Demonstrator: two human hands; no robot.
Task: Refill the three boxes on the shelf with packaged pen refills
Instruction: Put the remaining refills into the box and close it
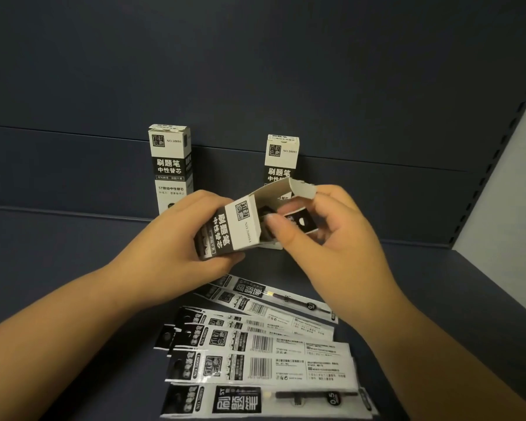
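Observation:
My left hand (176,235) grips a black-and-white refill box (228,227), tilted on its side above the shelf with its top flap open toward the right. My right hand (325,226) pinches a packaged pen refill (298,221) whose end sits in the box's mouth. Two more boxes stand upright against the back wall: one at the left (170,165) and one at the right (281,159), partly hidden behind the held box. Several packaged pen refills (261,347) lie fanned out on the shelf below my hands.
The dark blue shelf floor (73,253) stretches out to the left of the packets. A dark back wall (255,71) rises behind the boxes. A perforated upright (495,153) and a pale side panel (516,183) close off the right side.

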